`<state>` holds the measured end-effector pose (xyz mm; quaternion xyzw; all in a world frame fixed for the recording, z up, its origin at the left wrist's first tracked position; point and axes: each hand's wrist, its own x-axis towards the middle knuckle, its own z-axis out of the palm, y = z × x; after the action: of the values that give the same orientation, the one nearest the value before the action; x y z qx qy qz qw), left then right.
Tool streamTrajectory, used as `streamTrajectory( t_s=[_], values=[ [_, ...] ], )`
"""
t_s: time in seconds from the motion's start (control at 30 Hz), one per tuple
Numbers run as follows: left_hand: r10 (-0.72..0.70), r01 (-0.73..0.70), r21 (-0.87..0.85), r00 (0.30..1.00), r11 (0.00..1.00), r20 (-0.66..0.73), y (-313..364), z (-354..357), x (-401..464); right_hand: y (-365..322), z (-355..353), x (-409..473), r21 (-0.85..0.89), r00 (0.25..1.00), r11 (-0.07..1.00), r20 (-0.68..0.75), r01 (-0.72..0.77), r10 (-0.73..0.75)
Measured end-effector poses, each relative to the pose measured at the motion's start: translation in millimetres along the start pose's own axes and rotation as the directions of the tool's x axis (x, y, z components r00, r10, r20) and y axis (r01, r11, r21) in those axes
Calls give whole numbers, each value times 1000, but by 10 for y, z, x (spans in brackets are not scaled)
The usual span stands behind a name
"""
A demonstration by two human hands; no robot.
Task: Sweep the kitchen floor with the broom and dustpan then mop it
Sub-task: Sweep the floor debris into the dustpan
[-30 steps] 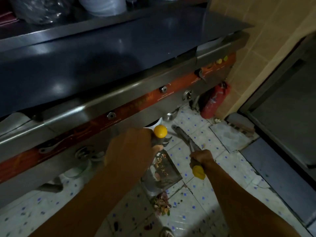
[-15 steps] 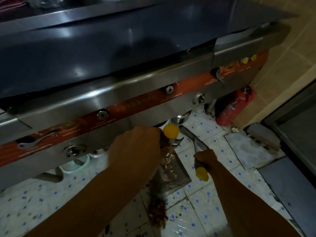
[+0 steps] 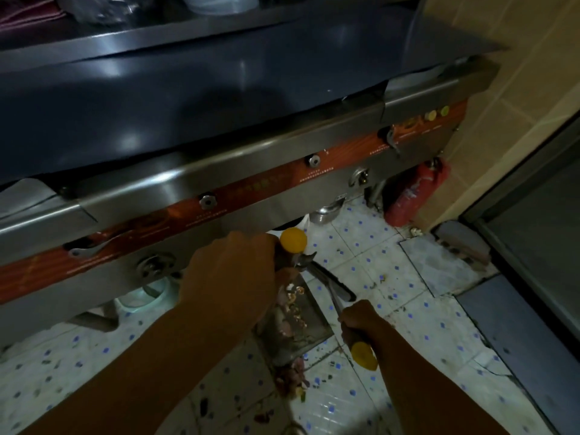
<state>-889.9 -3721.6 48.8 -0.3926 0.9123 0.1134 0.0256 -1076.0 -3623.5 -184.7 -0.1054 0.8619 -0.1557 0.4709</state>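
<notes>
Scraps of food waste (image 3: 290,376) lie on the white blue-dotted tiled floor (image 3: 408,312) just at the lip of the grey metal dustpan (image 3: 293,321), which the left hand (image 3: 230,277) holds by its yellow-capped handle (image 3: 293,240), grip clenched around it, the mouth facing the pile so the debris can be drawn in. The right hand (image 3: 357,321) grasps the yellow-ended broom handle (image 3: 364,356) low down, probably for short, controlled strokes. Room is tight: the stainless steel cooking range with its orange control strip (image 3: 251,189) overhangs close ahead, a red fire extinguisher (image 3: 414,196) stands in the corner, and open tiles lie to the right.
</notes>
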Motion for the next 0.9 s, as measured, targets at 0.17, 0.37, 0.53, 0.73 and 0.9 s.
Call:
streamTrajectory(
  t_s=[0.17,0.37,0.53,0.73,0.9],
  values=[
    [47,-46,-18,999,999,19,-316,-120,-417,159,464,-512,59,999,997,12,-40,39],
    [137,-136,26,989,990,-50,-685,-240,-924,309,968,-1014,31,999,999,37,-39,38],
    [214,-216,-21,975,976,-62,-991,-282,-1253,436,1264,-1360,51,991,999,133,1,-8],
    [224,-223,31,973,974,-60,-1198,-294,-1552,481,1419,-1643,169,999,984,0,-54,54],
    [221,-221,9,974,975,-59,-1192,-334,-1647,580,1439,-1749,225,989,971,-101,-84,109]
  ],
)
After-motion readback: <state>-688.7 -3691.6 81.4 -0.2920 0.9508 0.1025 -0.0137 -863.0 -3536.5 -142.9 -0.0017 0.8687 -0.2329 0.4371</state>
